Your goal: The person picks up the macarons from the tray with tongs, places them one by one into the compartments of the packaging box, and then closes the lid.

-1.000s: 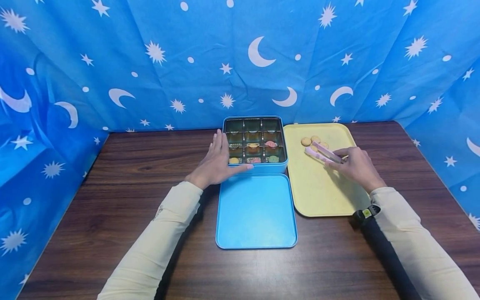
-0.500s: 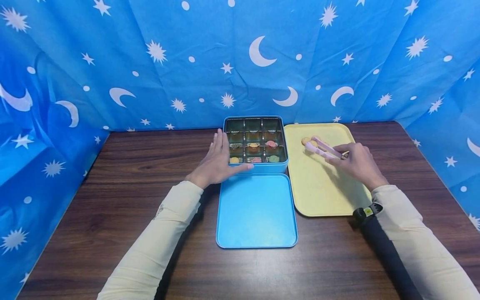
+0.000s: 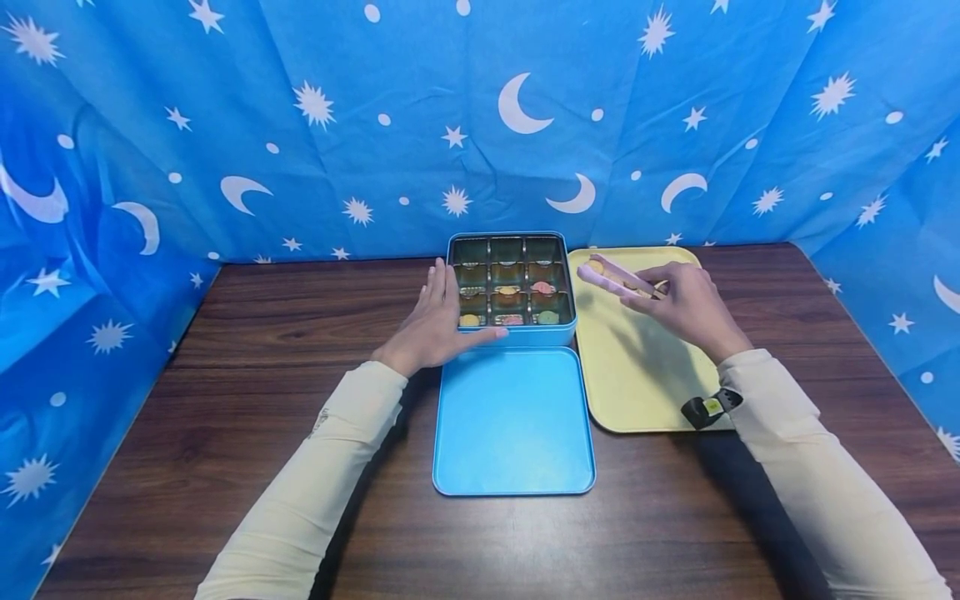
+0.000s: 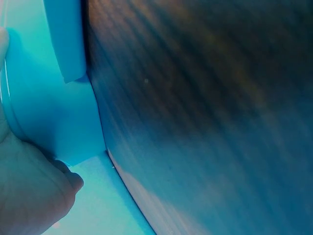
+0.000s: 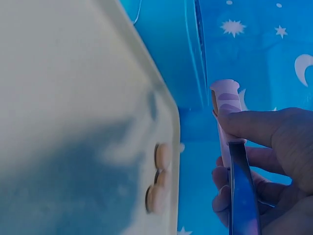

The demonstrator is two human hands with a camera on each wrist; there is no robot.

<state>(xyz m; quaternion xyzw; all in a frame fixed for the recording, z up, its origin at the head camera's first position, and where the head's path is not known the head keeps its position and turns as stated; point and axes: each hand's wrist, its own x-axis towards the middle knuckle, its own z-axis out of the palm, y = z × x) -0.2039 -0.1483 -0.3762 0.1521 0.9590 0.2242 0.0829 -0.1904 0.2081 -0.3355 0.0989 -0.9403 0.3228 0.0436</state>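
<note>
My right hand (image 3: 693, 308) grips pink tongs (image 3: 624, 283) with a metal handle end, thumb on one arm and fingers on the other. A round yellow cookie (image 3: 596, 267) is held between their tips, raised over the tray's far left corner beside the tin. My left hand (image 3: 427, 329) rests against the blue tin (image 3: 532, 337), fingers straight along its left side and thumb along its front. Inside is a divided insert with several cookies: a green cookie (image 3: 547, 317), a pink cookie (image 3: 542, 287) and others in the front and middle rows. The back row shows no cookies.
A yellow tray (image 3: 630, 392) stands right of the tin. In the right wrist view, loose cookies (image 5: 155, 198) lie near its edge. The blue lid (image 3: 514, 425) lies in front of the tin on the wooden table (image 3: 300, 317). A star-patterned blue curtain (image 3: 420, 167) hangs behind.
The tongs have taken hold of a cookie on the tray and lifted it. My right hand has moved left and back toward the tin. The left hand has stayed put.
</note>
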